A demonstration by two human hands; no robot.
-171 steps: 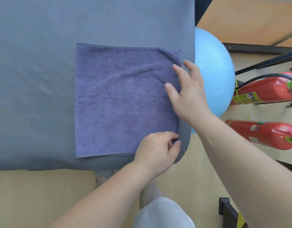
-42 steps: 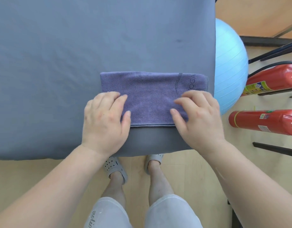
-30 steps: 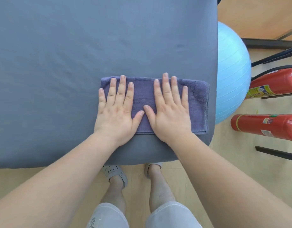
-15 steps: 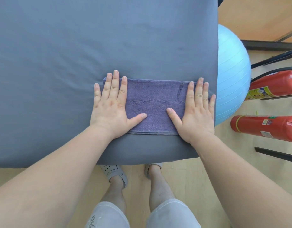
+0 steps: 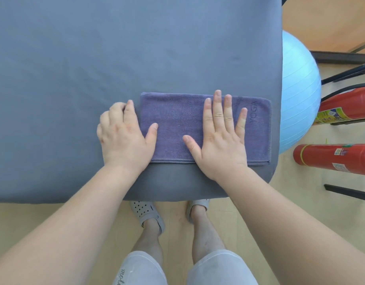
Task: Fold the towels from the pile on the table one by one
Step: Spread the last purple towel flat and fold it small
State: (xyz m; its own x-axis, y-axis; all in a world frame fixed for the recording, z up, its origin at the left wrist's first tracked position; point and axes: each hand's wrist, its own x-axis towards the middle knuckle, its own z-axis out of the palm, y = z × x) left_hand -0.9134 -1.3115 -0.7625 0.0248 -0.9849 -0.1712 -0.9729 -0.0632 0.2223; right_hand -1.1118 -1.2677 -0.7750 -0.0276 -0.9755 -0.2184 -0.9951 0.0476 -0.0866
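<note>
A purple towel (image 5: pixel 177 120) lies folded into a long strip on the grey table (image 5: pixel 115 48), near its front right corner, with "YOGA" printed at its right end. My left hand (image 5: pixel 124 136) is at the towel's left end. Its thumb lies on top of the cloth and its fingers curl at the edge, which the hand partly hides. My right hand (image 5: pixel 220 140) lies flat with spread straight fingers and presses the towel right of its middle. No pile of towels is in view.
A light blue exercise ball (image 5: pixel 297 95) sits just past the table's right edge. Two red fire extinguishers (image 5: pixel 338 159) lie on the wooden floor beyond it, beside dark metal bars. My legs and sandals (image 5: pixel 146 214) are below the table's front edge.
Both hands were flat at the towel's two ends. My left hand has slid off to the left edge and curled there. My right hand has moved left toward the middle.
</note>
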